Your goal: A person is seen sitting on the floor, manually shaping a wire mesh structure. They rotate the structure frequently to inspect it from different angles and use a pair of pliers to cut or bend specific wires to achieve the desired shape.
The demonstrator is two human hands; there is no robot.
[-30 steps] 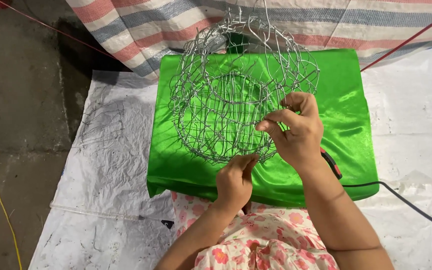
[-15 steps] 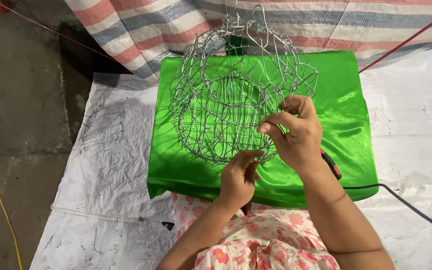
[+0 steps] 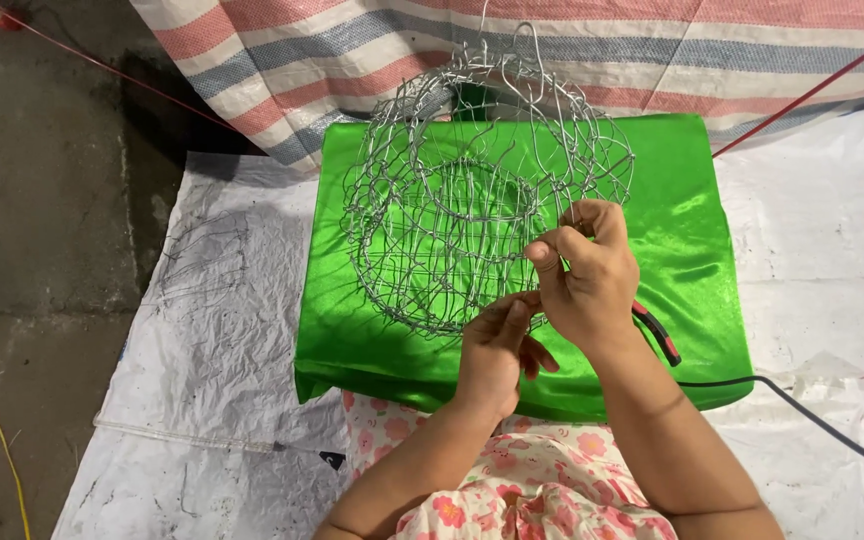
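A round basket-shaped frame of woven silver wire [image 3: 452,210] stands on a block covered in shiny green cloth [image 3: 692,230]. My right hand [image 3: 592,275] pinches wire strands at the frame's near right rim, thumb and fingers closed on them. Just below it, my left hand [image 3: 500,345] holds the lower rim of the same wire frame with its fingertips. Both forearms come up from the bottom of the view over a floral-print garment [image 3: 522,490].
A red-and-black handled tool [image 3: 657,332] lies on the green cloth behind my right wrist. A black cable [image 3: 812,420] runs off to the right. White plastic sheeting [image 3: 212,330] covers the ground, a striped tarp [image 3: 652,50] lies behind, and bare concrete [image 3: 32,200] is at left.
Both hands stay on the near rim of the wire frame; fingers shifted slightly along the strands. The frame keeps its place on the green cloth.
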